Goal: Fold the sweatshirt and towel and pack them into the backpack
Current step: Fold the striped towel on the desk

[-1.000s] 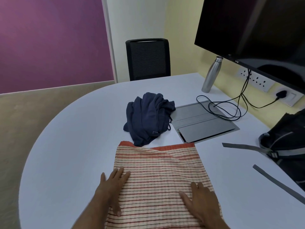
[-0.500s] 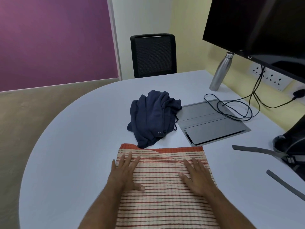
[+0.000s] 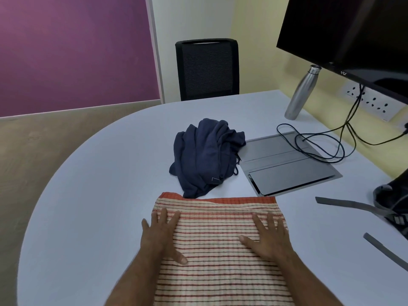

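The striped towel (image 3: pixel 220 246) lies flat on the counter (image 3: pixel 92 195), already doubled by the look of its far orange edge. The left hand (image 3: pixel 162 237) and right hand (image 3: pixel 268 237) rest on it palm down, fingers straight and spread, gripping nothing. It looks thin, soft and light, likely to slide; pinching its corners should suit the next fold. Just beyond the fingertips sits the crumpled navy sweatshirt (image 3: pixel 205 155), limp and bulkier. The backpack (image 3: pixel 395 199) waits well right of the right hand.
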Demonstrator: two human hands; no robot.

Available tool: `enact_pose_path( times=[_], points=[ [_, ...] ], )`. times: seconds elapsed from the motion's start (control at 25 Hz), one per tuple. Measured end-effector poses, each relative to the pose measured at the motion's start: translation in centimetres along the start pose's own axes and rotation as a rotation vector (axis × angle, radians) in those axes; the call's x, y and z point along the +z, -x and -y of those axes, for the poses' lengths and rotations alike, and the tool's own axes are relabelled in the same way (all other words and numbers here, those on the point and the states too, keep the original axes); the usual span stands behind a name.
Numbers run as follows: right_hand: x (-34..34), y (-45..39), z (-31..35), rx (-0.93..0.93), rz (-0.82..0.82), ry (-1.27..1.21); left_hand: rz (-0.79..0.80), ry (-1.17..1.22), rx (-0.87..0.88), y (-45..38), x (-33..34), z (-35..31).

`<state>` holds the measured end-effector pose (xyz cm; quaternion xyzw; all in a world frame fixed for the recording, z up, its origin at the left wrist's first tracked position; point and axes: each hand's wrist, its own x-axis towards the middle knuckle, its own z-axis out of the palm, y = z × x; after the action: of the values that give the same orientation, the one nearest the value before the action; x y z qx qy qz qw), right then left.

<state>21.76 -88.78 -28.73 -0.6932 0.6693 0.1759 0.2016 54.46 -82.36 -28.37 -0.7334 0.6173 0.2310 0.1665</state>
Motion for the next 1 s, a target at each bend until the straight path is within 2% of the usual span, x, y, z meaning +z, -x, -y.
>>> enact_pose_path(
  times=[0.2, 0.6, 0.76, 1.0],
  points=[
    [-0.3, 0.5, -1.0, -0.055, -0.039, -0.065, -0.065, -0.010, 0.022, 0.7, 0.8, 0.7],
    [-4.9, 1.4, -1.8, -0.151, -0.360, -0.155, -0.301, 0.055, 0.017, 1.5, -3.6, 0.3],
    [-6.7, -1.0, -2.8, -0.128, -0.377, -0.131, -0.386, 0.047, 0.049, -0.7, -5.1, 0.6],
    [-6.8, -5.9, -4.3, -0.131, -0.362, -0.023, -0.375, -0.029, 0.016, -4.8, -6.4, 0.2]
  ],
)
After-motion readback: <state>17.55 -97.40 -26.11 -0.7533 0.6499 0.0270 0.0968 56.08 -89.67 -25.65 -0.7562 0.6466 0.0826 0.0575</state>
